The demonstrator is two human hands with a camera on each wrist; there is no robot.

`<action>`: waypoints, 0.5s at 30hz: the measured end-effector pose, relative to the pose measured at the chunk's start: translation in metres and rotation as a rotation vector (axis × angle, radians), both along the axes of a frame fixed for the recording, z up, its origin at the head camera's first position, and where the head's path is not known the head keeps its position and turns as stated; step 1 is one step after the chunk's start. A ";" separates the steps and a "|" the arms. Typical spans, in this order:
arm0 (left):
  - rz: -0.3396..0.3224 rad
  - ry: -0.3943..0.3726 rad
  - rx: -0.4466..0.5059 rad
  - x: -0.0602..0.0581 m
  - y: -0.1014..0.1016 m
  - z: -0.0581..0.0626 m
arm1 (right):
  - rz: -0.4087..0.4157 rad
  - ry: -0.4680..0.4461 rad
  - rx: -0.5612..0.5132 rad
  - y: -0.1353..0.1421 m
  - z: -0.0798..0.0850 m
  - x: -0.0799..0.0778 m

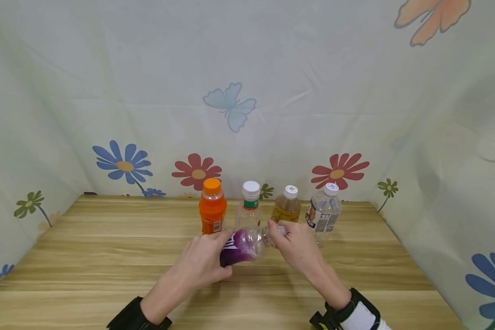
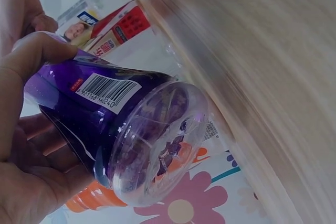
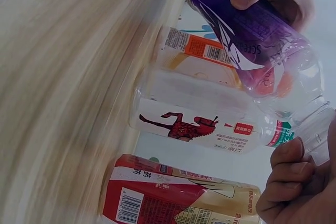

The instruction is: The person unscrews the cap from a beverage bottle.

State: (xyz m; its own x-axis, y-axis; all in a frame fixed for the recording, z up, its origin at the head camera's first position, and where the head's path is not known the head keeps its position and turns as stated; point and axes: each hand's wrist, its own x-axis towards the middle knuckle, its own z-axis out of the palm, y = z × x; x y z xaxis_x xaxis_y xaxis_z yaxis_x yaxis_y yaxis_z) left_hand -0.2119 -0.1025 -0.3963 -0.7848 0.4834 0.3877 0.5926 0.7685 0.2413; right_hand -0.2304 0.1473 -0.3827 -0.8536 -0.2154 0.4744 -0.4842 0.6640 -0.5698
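Observation:
A clear plastic bottle with a purple label (image 1: 241, 247) lies tilted nearly sideways above the table, its base toward the left. My left hand (image 1: 204, 256) grips it around the labelled body, thumb across the label in the left wrist view. At the neck end, my right hand (image 1: 299, 245) pinches the translucent cap (image 3: 316, 132) between thumb and curled fingers. Behind the held bottle stands a clear bottle with a white cap (image 1: 251, 187) and a green neck band; the right wrist view shows a red horse on its label.
An orange bottle (image 1: 212, 207) stands at the left of the row. To the right are a bottle with amber contents or tint (image 1: 286, 208) and a clear bottle with a printed label (image 1: 324, 211). The wooden table (image 1: 119, 247) meets a flowered cloth (image 1: 247, 59) behind.

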 end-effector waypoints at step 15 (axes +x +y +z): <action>0.005 0.022 0.010 0.000 -0.001 0.002 | 0.034 0.044 -0.035 0.000 -0.001 0.001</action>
State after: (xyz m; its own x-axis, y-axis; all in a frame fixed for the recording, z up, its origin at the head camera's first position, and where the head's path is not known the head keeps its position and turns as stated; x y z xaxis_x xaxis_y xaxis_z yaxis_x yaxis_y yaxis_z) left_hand -0.2118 -0.1031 -0.3948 -0.7788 0.4754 0.4093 0.5936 0.7694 0.2358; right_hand -0.2296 0.1473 -0.3840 -0.8240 -0.2264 0.5193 -0.5314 0.6268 -0.5698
